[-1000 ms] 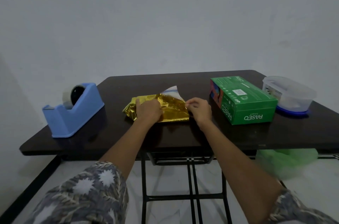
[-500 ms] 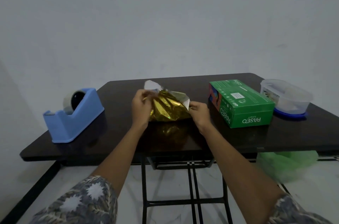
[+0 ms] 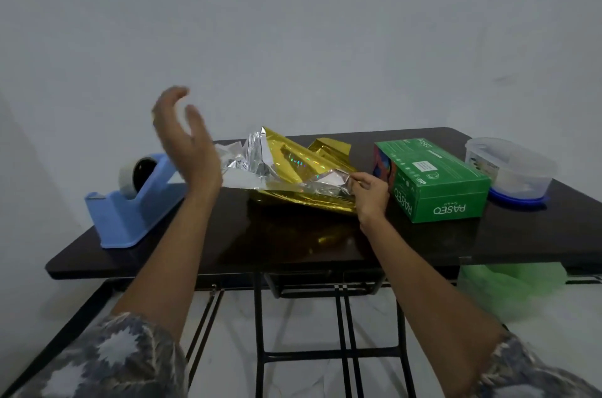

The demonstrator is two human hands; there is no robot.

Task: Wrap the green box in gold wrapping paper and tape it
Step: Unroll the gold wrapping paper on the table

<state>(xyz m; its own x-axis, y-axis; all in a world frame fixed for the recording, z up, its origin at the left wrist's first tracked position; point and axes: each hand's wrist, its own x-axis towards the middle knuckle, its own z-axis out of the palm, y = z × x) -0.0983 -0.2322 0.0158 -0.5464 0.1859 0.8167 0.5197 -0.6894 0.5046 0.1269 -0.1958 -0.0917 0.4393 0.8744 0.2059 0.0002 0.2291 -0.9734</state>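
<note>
The gold wrapping paper (image 3: 293, 166), silver on its back, lies half unfolded and crumpled on the middle of the dark table (image 3: 228, 234). My right hand (image 3: 369, 191) pinches its right corner just left of the green box (image 3: 436, 179). The box lies flat on the table, bare of paper. My left hand (image 3: 185, 140) is raised in the air above the table's left side, fingers loose, holding nothing. The blue tape dispenser (image 3: 130, 202) with its roll stands at the left end.
A clear plastic container (image 3: 511, 169) on a blue lid sits at the table's right end, beside the box. A green plastic bag (image 3: 511, 287) lies on the floor under the right side. A plain wall stands behind the table.
The folded paper has been flung open to the left and now shows its silver back. My left hand let go of it and rose. My right hand kept its pinch.
</note>
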